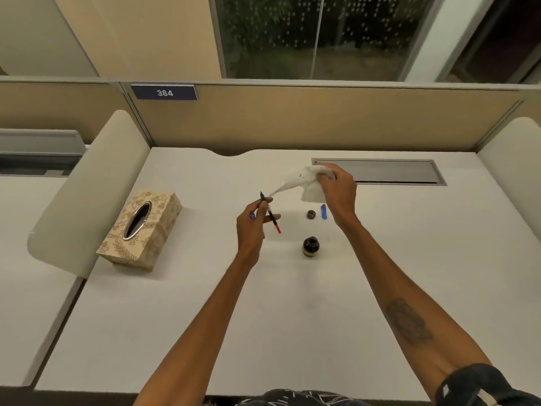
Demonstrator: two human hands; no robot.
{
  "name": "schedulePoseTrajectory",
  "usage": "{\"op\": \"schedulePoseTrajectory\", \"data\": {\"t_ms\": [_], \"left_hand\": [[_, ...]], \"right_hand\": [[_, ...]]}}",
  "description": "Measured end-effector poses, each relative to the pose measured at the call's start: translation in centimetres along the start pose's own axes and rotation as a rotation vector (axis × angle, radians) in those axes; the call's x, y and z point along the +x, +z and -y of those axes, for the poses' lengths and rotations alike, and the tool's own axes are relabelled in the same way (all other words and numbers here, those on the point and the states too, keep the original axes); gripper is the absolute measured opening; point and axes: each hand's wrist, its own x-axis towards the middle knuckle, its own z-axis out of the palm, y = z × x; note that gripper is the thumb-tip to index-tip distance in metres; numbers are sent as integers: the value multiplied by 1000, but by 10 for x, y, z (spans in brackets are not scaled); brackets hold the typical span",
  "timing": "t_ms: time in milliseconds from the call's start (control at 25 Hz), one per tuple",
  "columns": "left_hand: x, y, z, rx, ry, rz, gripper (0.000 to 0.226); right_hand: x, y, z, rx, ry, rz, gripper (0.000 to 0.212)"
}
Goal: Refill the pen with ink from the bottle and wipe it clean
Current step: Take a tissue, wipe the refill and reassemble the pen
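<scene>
White desk (205, 317) fronts a tan partition (292, 121) below a dark window (316, 36).

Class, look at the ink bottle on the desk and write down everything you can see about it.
The ink bottle is small, squat and round, of dark material that looks like glass, with a pale band near its base. It stands upright on the white desk, between the person's forearms. Its mouth is open: a small dark round object, apparently its cap, lies apart behind it beside a blue piece. Neither hand touches the bottle. The contents cannot be seen.
</scene>
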Motion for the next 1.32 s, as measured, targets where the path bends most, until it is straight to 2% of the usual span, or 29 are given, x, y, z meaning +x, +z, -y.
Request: {"op": "schedulePoseTrajectory", "data": {"t_ms": [200, 440, 520, 640, 760, 840, 960, 1040, 1160, 1240, 1320], "left_hand": [[-12, 52, -16, 7, 33, 87, 25], [-25, 94, -25, -2, 70, 267, 23], [-30, 106, -25, -6, 73, 296, 24], [-37, 122, -21, -4, 61, 339, 27], [-45, 134, -20, 47, 6, 347, 29], [-50, 138, -20, 70, -20, 367, 29], [-54, 140, -22, 99, -19, 452, 22], [-55, 140, -23, 104, -12, 510, 15], [-56, 140, -22, 81, -17, 523, 20], [-56, 139, -20, 80, -27, 500, 22], [-54, 137, -19, 76, -23, 502, 21]], "right_hand": [[-4, -51, -22, 149, 44, 72, 22], [-19, -87, -37, 567, 147, 254, 21], [-24, -97, -43, 645, 175, 289, 27], [-29, -110, -50, 830, 311, 307, 34], [-33, -122, -55, 995, 421, 404, 61], [-34, -127, -58, 984, 440, 421, 57], [-36, -131, -63, 846, 300, 457, 32], [-36, -131, -68, 752, 238, 509, 33], [-36, -132, -72, 715, 259, 594, 36], [-34, -131, -72, 746, 282, 576, 32], [-32, -129, -73, 761, 285, 569, 38]]}}
